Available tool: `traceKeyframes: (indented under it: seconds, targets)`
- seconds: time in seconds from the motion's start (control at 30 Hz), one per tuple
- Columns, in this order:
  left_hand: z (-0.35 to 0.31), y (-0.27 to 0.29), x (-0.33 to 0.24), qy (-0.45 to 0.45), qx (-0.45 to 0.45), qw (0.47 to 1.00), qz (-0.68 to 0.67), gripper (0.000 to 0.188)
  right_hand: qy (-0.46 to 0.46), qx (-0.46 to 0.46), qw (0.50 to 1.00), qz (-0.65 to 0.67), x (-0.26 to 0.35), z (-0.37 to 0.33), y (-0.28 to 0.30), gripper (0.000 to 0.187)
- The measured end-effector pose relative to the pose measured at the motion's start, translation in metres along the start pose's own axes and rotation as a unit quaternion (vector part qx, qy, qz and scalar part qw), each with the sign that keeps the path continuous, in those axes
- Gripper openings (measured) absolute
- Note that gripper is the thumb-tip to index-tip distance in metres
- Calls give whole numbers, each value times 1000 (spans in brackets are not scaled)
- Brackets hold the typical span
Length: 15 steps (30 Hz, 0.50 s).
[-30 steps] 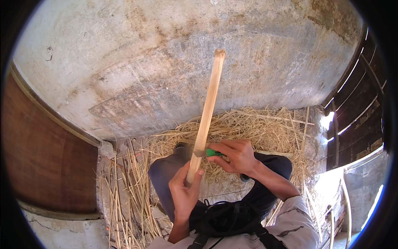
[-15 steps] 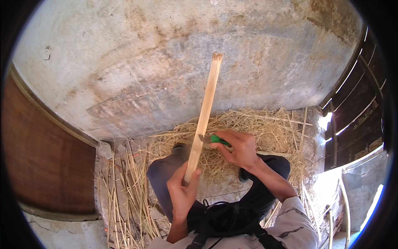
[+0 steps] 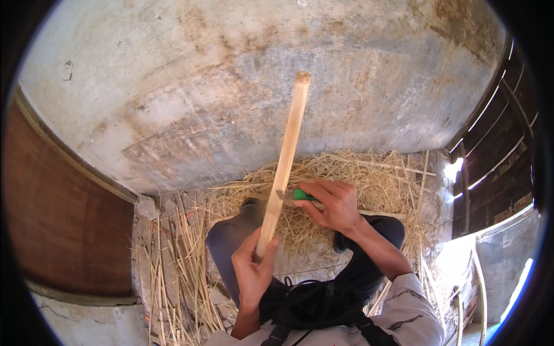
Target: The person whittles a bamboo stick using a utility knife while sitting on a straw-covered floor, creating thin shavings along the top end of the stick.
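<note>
A long, pale strip of split bamboo or wood (image 3: pixel 291 132) slants up and away from me, its far end darker than the rest. Its near end lies in my left hand (image 3: pixel 253 271), with the thumb on the right side and the fingers round the left. My right hand (image 3: pixel 337 205) is closed round a green-handled utility knife (image 3: pixel 303 195). The short blade touches the strip's right edge, a little above my left hand. My right palm hides part of the handle.
Shavings (image 3: pixel 369 179) are heaped on the floor before the stained wall (image 3: pixel 231 86). Long thin strips (image 3: pixel 173 271) lie at the left, beside a brown panel (image 3: pixel 69 213). Dark slats (image 3: pixel 496 150) stand at the right. My bent knees flank the work.
Very little differs. The knife and my right hand sit almost where they were against the strip, and the strip's far end has shifted slightly right.
</note>
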<state>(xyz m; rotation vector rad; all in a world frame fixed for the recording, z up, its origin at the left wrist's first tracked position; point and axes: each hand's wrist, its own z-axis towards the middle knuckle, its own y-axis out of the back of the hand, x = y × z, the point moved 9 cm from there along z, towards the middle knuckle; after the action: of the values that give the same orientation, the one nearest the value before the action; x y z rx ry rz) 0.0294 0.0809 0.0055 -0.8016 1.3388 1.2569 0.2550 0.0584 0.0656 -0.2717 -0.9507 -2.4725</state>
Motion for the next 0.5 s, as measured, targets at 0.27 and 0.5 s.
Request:
traceKeyframes:
  seconds: [0.27,0.5]
  targets:
    - [-24,-3,16,-45,37,998,-16,36,-100,-87,991,-21,-51,7,25,28]
    - [-37,8,17,17,47,998,26,36,-123,-104,987,-7,-65,3,31,27]
